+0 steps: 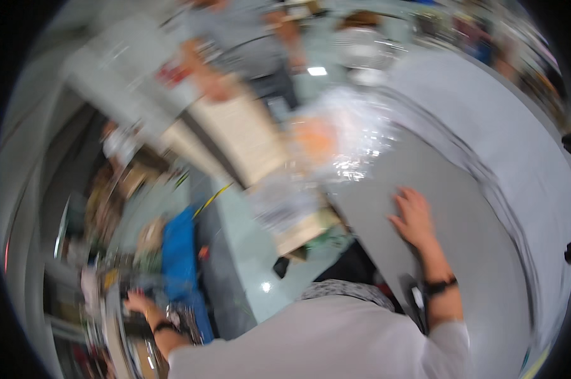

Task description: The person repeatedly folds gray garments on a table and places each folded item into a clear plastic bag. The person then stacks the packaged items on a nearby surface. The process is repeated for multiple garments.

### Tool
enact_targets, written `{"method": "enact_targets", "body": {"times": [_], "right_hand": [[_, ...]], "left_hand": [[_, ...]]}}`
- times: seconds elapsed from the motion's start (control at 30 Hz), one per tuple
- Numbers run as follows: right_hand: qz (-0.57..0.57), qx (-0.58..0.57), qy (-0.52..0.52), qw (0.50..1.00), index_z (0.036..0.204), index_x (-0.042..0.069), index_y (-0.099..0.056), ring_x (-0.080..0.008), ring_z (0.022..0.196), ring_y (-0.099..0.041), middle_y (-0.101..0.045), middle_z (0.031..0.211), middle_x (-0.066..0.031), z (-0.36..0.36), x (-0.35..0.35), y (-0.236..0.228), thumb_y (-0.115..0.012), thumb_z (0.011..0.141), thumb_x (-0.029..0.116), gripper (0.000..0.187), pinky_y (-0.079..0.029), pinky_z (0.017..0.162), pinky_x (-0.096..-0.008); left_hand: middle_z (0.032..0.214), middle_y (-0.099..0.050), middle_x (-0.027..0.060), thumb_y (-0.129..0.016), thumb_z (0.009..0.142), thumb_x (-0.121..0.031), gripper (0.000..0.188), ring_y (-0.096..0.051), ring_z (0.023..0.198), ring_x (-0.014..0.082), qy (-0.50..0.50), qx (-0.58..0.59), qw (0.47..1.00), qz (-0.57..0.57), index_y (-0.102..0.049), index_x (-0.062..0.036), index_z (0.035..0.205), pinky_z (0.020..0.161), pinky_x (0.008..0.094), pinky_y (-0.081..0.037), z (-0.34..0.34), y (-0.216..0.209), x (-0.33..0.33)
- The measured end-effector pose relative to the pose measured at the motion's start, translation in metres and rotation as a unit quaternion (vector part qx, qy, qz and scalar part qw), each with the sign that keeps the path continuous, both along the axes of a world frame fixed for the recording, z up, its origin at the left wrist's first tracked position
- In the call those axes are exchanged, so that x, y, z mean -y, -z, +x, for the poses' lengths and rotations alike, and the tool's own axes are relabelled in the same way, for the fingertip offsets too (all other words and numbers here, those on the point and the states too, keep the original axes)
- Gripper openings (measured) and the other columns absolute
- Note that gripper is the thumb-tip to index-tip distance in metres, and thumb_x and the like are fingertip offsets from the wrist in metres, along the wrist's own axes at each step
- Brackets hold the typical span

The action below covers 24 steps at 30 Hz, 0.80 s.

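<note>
My right hand point(414, 216) rests on or just over the grey tabletop point(450, 208) with its fingers spread, holding nothing. Close to that forearm lies a dark, slim object with a white part point(417, 297) whose kind I cannot make out. Far to the left, my left hand point(136, 302) reaches out beside a cluttered shelf or cart point(113, 322). Its fingers are small and blurred, so their grip does not show. Beyond the right hand, a heap of clear plastic wrap point(361, 136) with something orange under it sits by the table's edge.
A co-worker in grey point(238, 38) stands ahead, one hand at a cardboard box point(238, 136). White sheet material point(487, 132) covers the table's far right side. A blue bin or sheet point(179, 252) stands at the left, near a yellow-black floor stripe point(211, 200). Motion blurs much of the view.
</note>
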State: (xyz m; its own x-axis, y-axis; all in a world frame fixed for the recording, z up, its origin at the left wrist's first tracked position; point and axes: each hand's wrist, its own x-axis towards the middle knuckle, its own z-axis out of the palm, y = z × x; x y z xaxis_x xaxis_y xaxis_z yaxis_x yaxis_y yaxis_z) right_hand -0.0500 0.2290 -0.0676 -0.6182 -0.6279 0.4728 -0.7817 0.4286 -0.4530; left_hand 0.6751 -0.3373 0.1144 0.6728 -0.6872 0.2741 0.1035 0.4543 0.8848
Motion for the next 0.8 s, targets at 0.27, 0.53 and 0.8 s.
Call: {"method": "enact_targets", "body": {"times": [0.27,0.53,0.8], "right_hand": [[-0.003,0.171,-0.023,0.985,0.125,0.005,-0.067,-0.0329,0.138,-0.047,-0.056,0.145,-0.0131,-0.002,-0.040,-0.015,-0.071,0.094,0.037,0.045,-0.038,0.114,-0.0474],[-0.026,0.131,0.406,0.904,0.108,0.009,-0.072,-0.0325,0.103,-0.067,-0.070,0.113,-0.0098,0.036,-0.233,-0.052,-0.072,0.092,0.024,0.022,-0.054,0.087,-0.0424],[0.000,-0.056,0.533,0.844,0.100,0.010,-0.072,-0.0236,0.102,-0.063,-0.068,0.105,-0.0008,-0.012,-0.296,-0.061,-0.073,0.090,0.016,0.012,-0.055,0.082,-0.0390]], "left_hand": [[0.134,-0.058,0.0165,-0.062,0.099,-0.012,0.056,-0.059,0.119,0.0265,0.584,0.533,0.601,-0.117,-0.041,0.0001,0.151,0.105,0.0396,-0.047,-0.543,0.151,-0.094],[0.167,-0.025,0.0241,-0.063,0.098,-0.032,0.069,-0.020,0.156,0.0415,0.610,0.565,0.150,-0.535,-0.039,-0.0059,0.157,0.126,0.0553,-0.016,-0.721,0.144,-0.425],[0.167,-0.028,0.0198,-0.064,0.098,-0.040,0.066,-0.023,0.155,0.0391,0.642,0.552,0.170,-0.505,-0.047,-0.0099,0.153,0.126,0.0548,-0.017,-0.726,0.149,-0.426]]}}
